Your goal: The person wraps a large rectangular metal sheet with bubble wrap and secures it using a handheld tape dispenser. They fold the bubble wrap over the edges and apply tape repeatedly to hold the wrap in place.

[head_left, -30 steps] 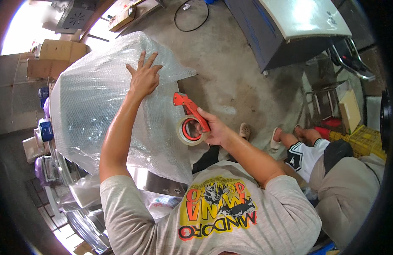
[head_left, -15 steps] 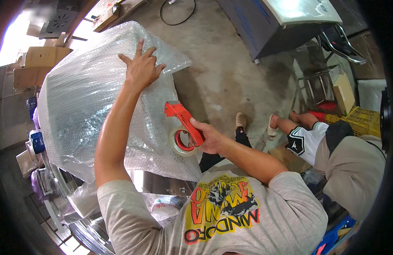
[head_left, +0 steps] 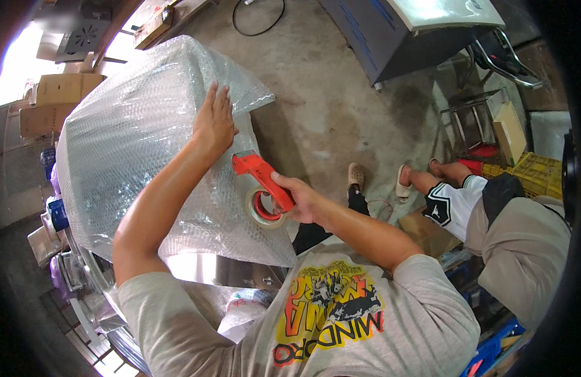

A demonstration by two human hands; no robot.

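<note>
A large bulky item lies under a sheet of bubble wrap (head_left: pixel 133 157) on the left side of the view. My left hand (head_left: pixel 215 122) rests flat on the wrap near its right edge, fingers stretched out and close together. In my right hand (head_left: pixel 300 200) is a red tape dispenser (head_left: pixel 262 173) with a roll of clear tape (head_left: pixel 251 207) on it. The dispenser's head points up and left, over the wrap's right edge, a little below my left hand. Below the wrap's lower edge shows a shiny metal surface (head_left: pixel 221 269).
Another person (head_left: pixel 523 245) bends down at the right, beside a yellow crate (head_left: pixel 535 173). A dark box-shaped unit with a pale top (head_left: pixel 450 16) stands at the upper right. Cardboard boxes (head_left: pixel 67 91) are stacked at the left. A black cable loop (head_left: pixel 259 31) lies on the concrete floor (head_left: pixel 315 88).
My left hand has slid down along the wrap toward me, its spread fingers now closer together. The tape dispenser has shifted slightly left in my right hand.
</note>
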